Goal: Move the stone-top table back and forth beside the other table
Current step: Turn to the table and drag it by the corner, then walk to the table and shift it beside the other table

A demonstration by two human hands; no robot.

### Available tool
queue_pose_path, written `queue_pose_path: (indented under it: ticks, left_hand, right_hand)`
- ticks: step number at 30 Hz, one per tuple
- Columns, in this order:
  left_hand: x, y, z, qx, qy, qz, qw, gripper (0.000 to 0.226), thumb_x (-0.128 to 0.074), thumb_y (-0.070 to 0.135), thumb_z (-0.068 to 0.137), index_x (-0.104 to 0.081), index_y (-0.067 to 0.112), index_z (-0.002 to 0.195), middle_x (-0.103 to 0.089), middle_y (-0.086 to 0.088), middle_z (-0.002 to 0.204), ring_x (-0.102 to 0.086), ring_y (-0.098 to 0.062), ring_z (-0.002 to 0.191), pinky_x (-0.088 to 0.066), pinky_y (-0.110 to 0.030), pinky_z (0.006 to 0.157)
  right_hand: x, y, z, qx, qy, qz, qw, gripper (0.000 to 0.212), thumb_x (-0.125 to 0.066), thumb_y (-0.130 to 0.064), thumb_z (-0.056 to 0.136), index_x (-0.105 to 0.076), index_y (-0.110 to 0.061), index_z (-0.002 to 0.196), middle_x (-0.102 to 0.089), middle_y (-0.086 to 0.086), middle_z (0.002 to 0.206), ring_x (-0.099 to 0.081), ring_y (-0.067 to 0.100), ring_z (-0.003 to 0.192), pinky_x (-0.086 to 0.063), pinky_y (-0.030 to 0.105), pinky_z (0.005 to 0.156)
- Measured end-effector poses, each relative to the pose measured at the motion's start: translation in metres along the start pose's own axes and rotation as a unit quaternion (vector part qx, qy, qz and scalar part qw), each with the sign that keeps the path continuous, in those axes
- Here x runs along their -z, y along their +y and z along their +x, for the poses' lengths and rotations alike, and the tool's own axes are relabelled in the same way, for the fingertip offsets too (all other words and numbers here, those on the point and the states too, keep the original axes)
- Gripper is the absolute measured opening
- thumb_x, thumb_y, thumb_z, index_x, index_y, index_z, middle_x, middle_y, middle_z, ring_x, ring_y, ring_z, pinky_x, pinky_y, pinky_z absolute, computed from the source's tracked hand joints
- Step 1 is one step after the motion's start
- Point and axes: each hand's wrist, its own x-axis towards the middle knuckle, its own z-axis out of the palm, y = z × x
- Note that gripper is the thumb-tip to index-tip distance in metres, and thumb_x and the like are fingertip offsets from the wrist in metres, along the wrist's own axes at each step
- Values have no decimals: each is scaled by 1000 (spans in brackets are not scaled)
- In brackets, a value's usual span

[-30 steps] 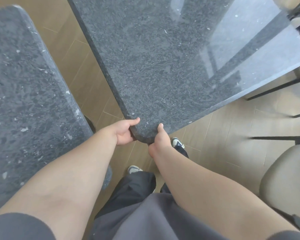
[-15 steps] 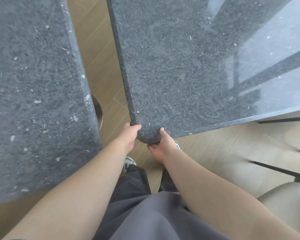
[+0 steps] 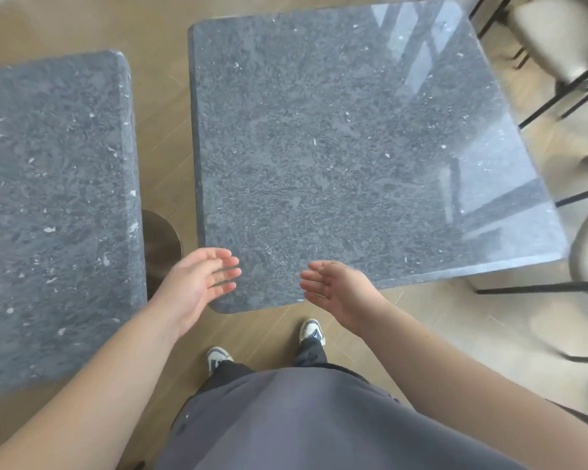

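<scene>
The dark grey stone-top table [image 3: 336, 157] fills the middle of the view, square to me, its near left corner rounded. A second stone-top table [image 3: 51, 205] stands to its left, with a strip of wood floor between the two. My left hand [image 3: 197, 283] hovers over the near left corner with fingers straight and palm turned inward. My right hand [image 3: 333, 286] hovers over the near edge, palm facing the left hand. Neither hand holds anything.
A round metal table base [image 3: 160, 245] shows in the gap under the left table. Beige chairs [image 3: 557, 32] with black metal legs [image 3: 537, 286] crowd the right side. My shoes [image 3: 218, 357] stand on the wood floor [image 3: 163, 137] just before the table.
Both hands have let go of the table's near corner and lifted apart, fingers straightened. The view has pulled back, and the table now sits squarer beside the left one.
</scene>
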Motion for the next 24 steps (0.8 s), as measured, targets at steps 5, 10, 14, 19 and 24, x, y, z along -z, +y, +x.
queue_pose_path:
  ticks: [5,10,14,19,24]
  left_hand:
    - [-70,40,-34,-94,-31,14,995,22,-46,0,103,-65,10,103,-76,-3,92,-74,-19,89,-58,-34,78]
    - [-125,71,-57,-157,-101,49,981,23,-43,-3,103,-63,8,102,-72,-5,92,-71,-21,86,-56,-38,81]
    - [-152,85,-63,-193,-152,64,967,24,-43,-4,102,-63,10,100,-73,-3,90,-71,-20,85,-58,-34,78]
    - [-172,93,-64,-208,-196,85,954,27,-43,-3,102,-64,13,100,-73,-2,90,-71,-20,86,-57,-33,77]
    - [-206,93,-72,-219,-229,121,941,27,-41,-5,101,-62,12,100,-73,1,86,-70,-17,82,-58,-31,75]
  right_hand:
    - [41,-48,-48,97,6,-16,995,16,-49,-11,99,-64,-12,104,-73,5,91,-70,20,83,-55,34,82]
    - [57,-76,-87,183,22,-22,983,19,-47,-2,97,-63,-11,98,-71,2,80,-66,18,73,-54,31,76]
    - [59,-86,-113,254,47,-31,966,21,-46,0,96,-63,-11,96,-71,2,80,-66,16,73,-54,34,81]
    - [68,-88,-143,295,101,-51,949,24,-45,3,95,-63,-12,97,-71,0,80,-66,18,76,-53,39,85]
    - [89,-91,-168,326,143,-29,934,24,-43,3,96,-61,-12,102,-70,-2,80,-65,16,75,-52,39,85]
